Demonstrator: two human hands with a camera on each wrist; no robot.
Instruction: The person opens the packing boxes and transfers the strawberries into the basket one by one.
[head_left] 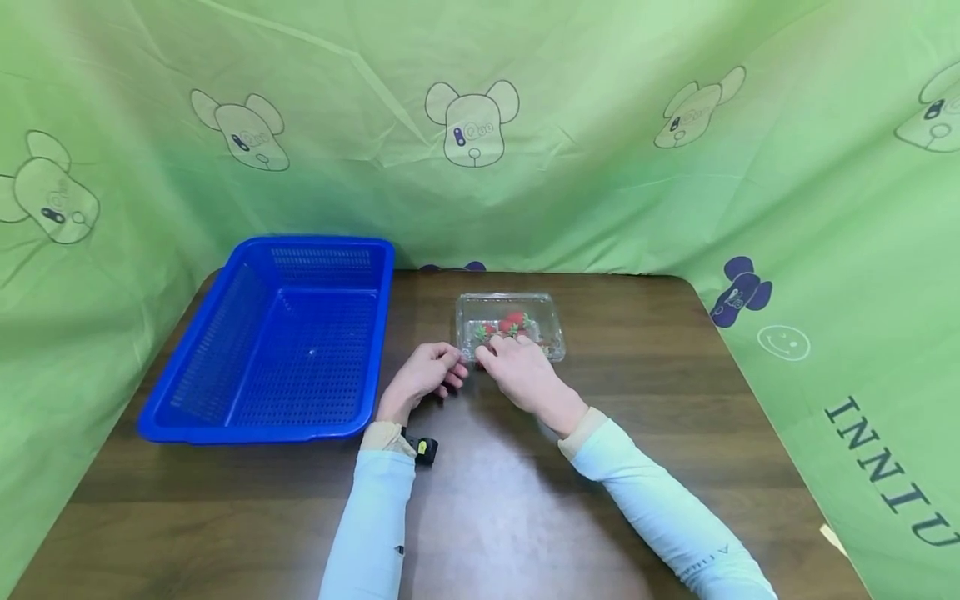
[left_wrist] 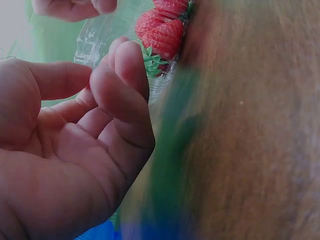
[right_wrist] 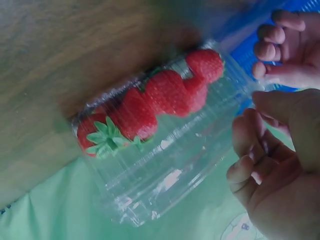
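A clear plastic box with red strawberries in it stands towards the back of the table, right of the middle. In the right wrist view the strawberries, some with green leaves, lie in a row along one side. My left hand pinches at the box's near left corner, thumb and forefinger together. Close by, my right hand reaches over the near edge, its thumb and curled fingers at the same corner. The right wrist view has both hands' fingertips side by side at the plastic edge.
A large blue plastic basket with slotted sides stands on the left of the wooden table, close to my left forearm. Green cloth printed with bear heads hangs behind the table and along both sides.
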